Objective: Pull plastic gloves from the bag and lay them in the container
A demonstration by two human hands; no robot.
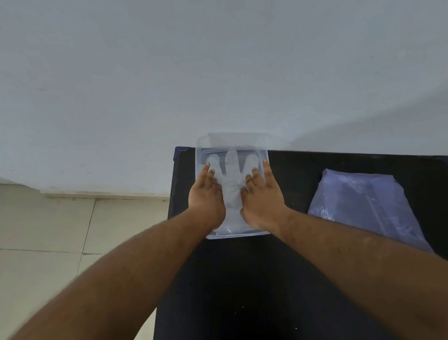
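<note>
Clear plastic everywhere, so it's tricky to read: a translucent glove (231, 180) lies spread in the see-through container (263, 152), with the left hand (206, 197) and right hand (262, 196) pressed flat on either side of it, fingers apart, gripping nothing. My worry is that film this light could cling to the palms and lift back out when they rise. Off to the right, well apart, sits the bag (362, 203) on a black table (249, 294) against a pale wall, beige tile floor on the left.

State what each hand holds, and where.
Nothing gripped: left hand and right hand lie flat, pressing the glove's sides in the container.
</note>
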